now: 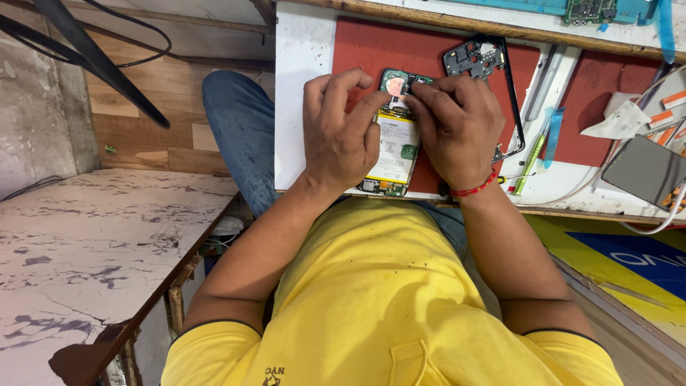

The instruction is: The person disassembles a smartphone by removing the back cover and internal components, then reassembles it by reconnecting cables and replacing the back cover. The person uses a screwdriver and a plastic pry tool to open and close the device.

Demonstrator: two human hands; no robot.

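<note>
1. Both hands are on the opened smartphone (395, 146), back cover off, battery and green boards showing. The left hand (339, 132) pinches the phone's left edge near the top, thumb lying across the upper part of the battery. So it's grasping the phone body, not loose.

2. The right hand (457, 129) comes in from 3 o'clock, fingertips bunched on the top board area by the camera end. It's pressing or pinching something small there, but I can't tell if there's a part or tool between the fingers because they hide it. Red thread bracelet (473, 189) on that wrist.

3. The key relation: the phone's long axis runs 12 to 6, top end away from the person, bottom end at the near edge of the table. The spot being worked sits at the 12 o'clock end, right between both sets of fingertips. The right hand is the one actually on it, the left mostly steadies.

4. The phone lies on a red work mat (357, 57) on a white bench (300, 86).

5. At about 1 o'clock from the grip is the detached black phone frame (486, 61), just beside the right hand.

6. Out toward 3 o'clock: a green-handled screwdriver (529, 161), then another phone (647, 171) lying face up, well apart.
</note>
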